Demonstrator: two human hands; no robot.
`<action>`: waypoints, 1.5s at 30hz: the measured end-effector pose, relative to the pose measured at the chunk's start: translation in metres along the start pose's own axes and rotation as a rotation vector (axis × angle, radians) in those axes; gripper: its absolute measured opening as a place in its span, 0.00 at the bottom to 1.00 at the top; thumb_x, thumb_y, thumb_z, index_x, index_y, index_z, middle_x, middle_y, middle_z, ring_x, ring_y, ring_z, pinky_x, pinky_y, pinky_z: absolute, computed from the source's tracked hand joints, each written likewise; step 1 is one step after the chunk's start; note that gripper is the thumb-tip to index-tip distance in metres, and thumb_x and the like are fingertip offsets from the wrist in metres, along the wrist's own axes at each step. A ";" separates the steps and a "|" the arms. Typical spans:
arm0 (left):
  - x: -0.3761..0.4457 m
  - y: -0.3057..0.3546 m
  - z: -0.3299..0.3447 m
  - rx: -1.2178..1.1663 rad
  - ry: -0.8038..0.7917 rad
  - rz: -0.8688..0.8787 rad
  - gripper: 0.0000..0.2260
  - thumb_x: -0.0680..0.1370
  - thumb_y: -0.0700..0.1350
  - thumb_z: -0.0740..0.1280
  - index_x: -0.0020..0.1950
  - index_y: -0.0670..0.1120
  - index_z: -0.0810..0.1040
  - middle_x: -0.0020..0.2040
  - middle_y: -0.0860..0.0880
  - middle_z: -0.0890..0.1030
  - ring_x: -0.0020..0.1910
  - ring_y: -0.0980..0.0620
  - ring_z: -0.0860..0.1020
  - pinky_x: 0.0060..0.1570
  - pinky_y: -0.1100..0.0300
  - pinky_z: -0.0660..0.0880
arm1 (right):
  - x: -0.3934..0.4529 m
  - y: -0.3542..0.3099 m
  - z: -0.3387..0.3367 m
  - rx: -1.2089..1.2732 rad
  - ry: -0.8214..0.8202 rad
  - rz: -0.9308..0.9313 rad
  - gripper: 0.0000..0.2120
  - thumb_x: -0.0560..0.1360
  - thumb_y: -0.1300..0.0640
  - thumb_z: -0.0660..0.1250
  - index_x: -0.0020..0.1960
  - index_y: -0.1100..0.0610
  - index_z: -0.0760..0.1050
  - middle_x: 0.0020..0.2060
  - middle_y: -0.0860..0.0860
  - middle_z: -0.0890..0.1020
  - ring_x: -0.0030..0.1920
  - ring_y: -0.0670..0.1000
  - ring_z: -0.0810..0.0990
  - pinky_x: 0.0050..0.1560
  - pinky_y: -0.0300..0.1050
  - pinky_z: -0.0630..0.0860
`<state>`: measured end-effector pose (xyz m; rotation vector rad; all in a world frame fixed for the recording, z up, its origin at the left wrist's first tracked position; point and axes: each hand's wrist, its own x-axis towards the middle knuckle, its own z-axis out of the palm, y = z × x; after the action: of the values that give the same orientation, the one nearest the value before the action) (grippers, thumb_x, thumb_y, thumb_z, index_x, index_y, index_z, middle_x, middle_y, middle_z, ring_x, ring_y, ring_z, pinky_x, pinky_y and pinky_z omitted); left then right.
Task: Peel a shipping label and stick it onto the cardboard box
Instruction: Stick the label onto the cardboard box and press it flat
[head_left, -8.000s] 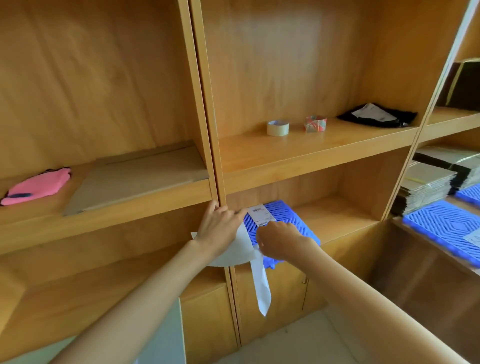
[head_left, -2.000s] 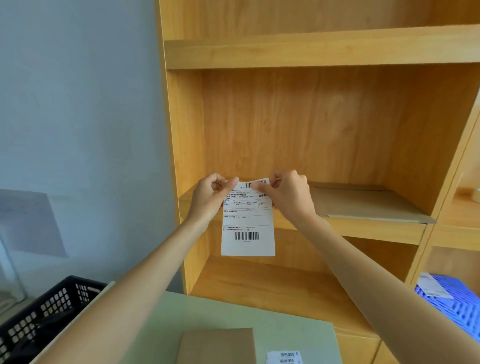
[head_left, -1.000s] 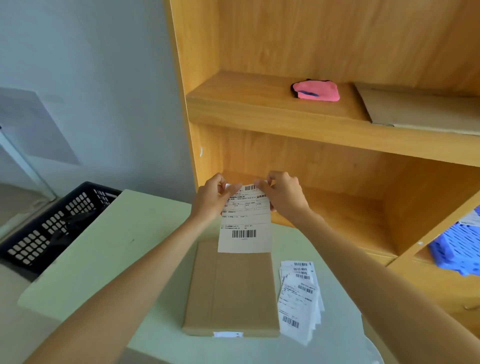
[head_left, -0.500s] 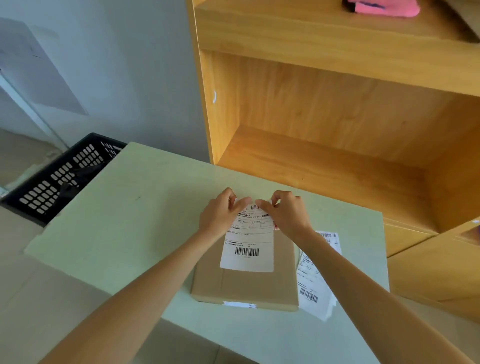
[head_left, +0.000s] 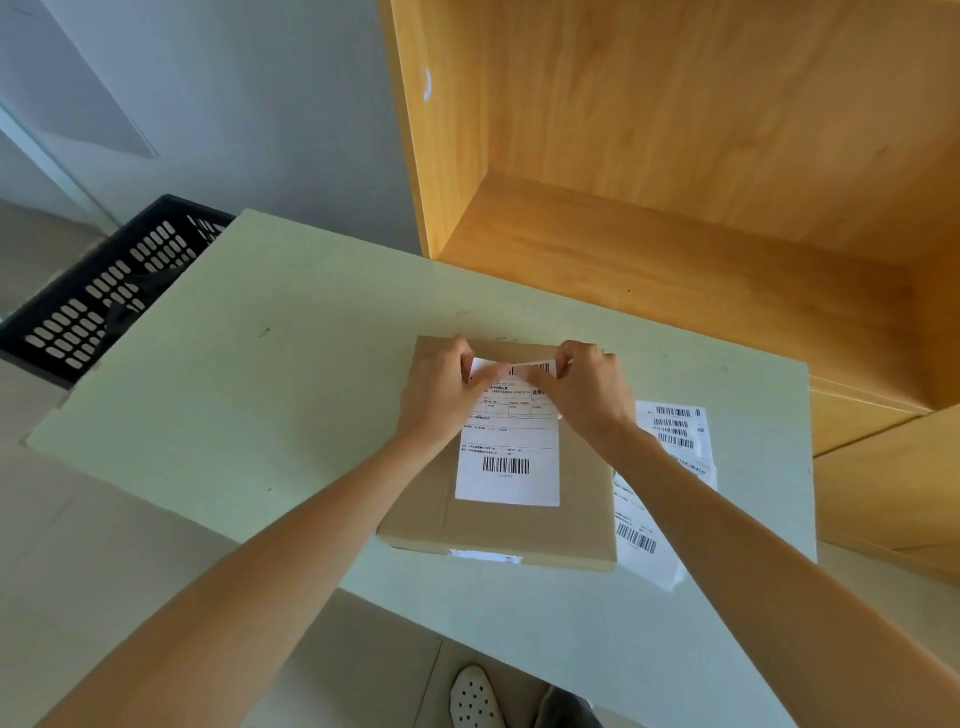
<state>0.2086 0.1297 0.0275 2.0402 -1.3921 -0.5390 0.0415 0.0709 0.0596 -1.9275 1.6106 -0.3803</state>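
A flat brown cardboard box (head_left: 519, 530) lies on the pale green table (head_left: 260, 374). A white shipping label (head_left: 511, 457) with barcodes lies along the box's top face; its lower part rests flat on the cardboard. My left hand (head_left: 441, 395) pinches the label's top left corner. My right hand (head_left: 587, 395) pinches the top right corner. Both hands sit over the far end of the box and hide that edge of the label.
A stack of printed labels (head_left: 660, 483) lies on the table just right of the box. A black slotted crate (head_left: 104, 296) stands at the table's left. Wooden shelving (head_left: 675, 208) rises behind the table. A white shoe (head_left: 475, 699) shows below the table edge.
The label has come down from the air onto the box top. Both hands moved down with it, still pinching its upper corners. The camera tilted further down.
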 end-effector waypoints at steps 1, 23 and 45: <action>-0.001 -0.001 0.001 0.010 0.005 0.000 0.23 0.74 0.66 0.65 0.39 0.47 0.65 0.29 0.53 0.68 0.28 0.53 0.67 0.28 0.56 0.62 | 0.000 0.001 0.001 -0.006 0.003 -0.003 0.25 0.69 0.37 0.73 0.31 0.52 0.65 0.30 0.51 0.77 0.32 0.56 0.78 0.29 0.41 0.66; 0.018 0.005 0.012 0.112 -0.026 -0.112 0.18 0.73 0.60 0.71 0.40 0.45 0.73 0.31 0.55 0.75 0.32 0.52 0.74 0.28 0.60 0.62 | 0.023 0.012 0.017 -0.027 -0.058 0.051 0.21 0.72 0.44 0.73 0.32 0.54 0.66 0.34 0.53 0.81 0.35 0.56 0.81 0.31 0.40 0.67; 0.023 0.006 0.008 0.168 -0.062 -0.133 0.19 0.73 0.62 0.70 0.43 0.47 0.73 0.32 0.58 0.74 0.34 0.56 0.74 0.29 0.61 0.63 | 0.037 0.002 0.017 -0.305 -0.165 0.101 0.34 0.69 0.27 0.65 0.54 0.58 0.76 0.42 0.54 0.84 0.46 0.55 0.80 0.37 0.44 0.67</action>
<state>0.2081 0.1044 0.0259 2.2807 -1.3851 -0.5617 0.0578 0.0394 0.0389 -2.0247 1.7250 0.0705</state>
